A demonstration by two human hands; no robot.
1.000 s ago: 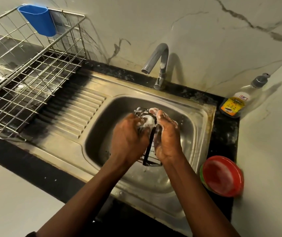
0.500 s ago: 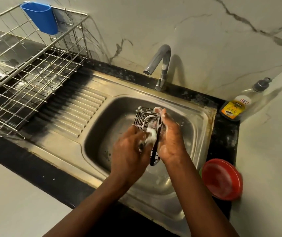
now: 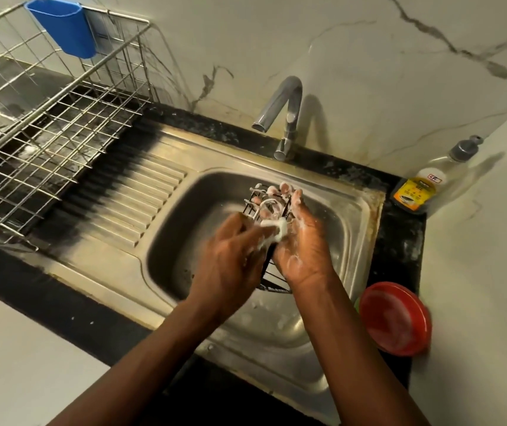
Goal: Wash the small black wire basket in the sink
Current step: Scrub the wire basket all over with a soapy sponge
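Observation:
The small black wire basket (image 3: 272, 279) is held on edge over the steel sink (image 3: 353, 229), mostly hidden between my hands. My right hand (image 3: 302, 244), covered in suds, grips the basket from the right, its fingertips showing above the top wires. My left hand (image 3: 230, 256) presses a soapy white scrubbing pad (image 3: 276, 230) against the basket's left face. The tap (image 3: 279, 115) stands behind the bowl with no water running.
A large wire dish rack (image 3: 46, 142) with a blue plastic cup (image 3: 64, 26) hooked on its rim stands on the left, beside the ribbed drainboard (image 3: 129, 198). A dish soap bottle (image 3: 430, 182) stands in the right corner. A red bowl (image 3: 396, 318) rests on the black counter at right.
My left hand has rubbed the pad up and down the basket's face, now reaching toward its upper part. The basket has tilted slightly in my right hand.

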